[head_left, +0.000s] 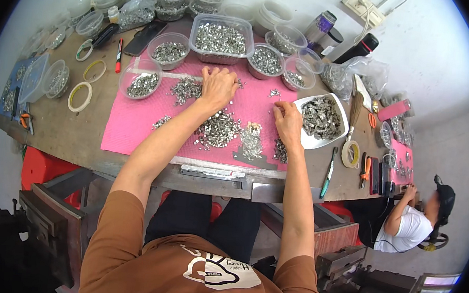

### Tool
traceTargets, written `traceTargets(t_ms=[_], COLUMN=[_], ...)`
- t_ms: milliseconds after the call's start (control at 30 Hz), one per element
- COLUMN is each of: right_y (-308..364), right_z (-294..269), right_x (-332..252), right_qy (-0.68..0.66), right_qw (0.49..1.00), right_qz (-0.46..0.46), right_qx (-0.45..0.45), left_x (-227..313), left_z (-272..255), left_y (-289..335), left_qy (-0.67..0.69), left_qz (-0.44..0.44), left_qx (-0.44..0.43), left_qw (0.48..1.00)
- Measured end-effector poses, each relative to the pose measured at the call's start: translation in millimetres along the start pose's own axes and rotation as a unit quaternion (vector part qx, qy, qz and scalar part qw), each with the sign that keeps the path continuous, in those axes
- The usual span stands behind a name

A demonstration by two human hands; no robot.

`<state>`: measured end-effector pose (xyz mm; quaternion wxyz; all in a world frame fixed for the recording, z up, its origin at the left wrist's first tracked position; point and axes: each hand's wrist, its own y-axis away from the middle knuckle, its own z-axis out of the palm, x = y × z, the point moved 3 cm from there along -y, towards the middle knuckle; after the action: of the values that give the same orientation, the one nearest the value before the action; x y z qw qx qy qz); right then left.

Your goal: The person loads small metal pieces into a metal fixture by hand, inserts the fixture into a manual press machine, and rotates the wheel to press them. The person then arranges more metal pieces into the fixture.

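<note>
Metal parts [219, 130] lie scattered beneath both hands.

Bright even light, fisheye edges, sharp ctr

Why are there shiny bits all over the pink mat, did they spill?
Loose metal pieces lie in small heaps on the pink mat, outside the tubs, by the left hand and right hand. The heaps look separate, not like a spill.

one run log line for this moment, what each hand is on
left hand: palm down on small metal parts | right hand: picking at parts by white tray | surface: pink mat
</note>
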<state>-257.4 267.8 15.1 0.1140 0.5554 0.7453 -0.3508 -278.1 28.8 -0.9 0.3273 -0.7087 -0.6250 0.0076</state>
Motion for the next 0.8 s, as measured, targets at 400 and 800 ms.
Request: traceTargets(t_ms=[400,800], right_y=[42,146], right_z=[-42,-42], right_x=[-51,-51], right_qy=[-0.065,-0.038], right_qw=[0.996,0.999], right_qz=[-0.003,0.021], right_qx=[-0.063,-0.03], left_x=[-2,46], left_z=[-33,-70], left_y=[14,139], left_qy=[0.201,0.144], left_qz=[0.053,0.253], left_qx=[-0.027,-0.147], left_qw=[0.978,0.945])
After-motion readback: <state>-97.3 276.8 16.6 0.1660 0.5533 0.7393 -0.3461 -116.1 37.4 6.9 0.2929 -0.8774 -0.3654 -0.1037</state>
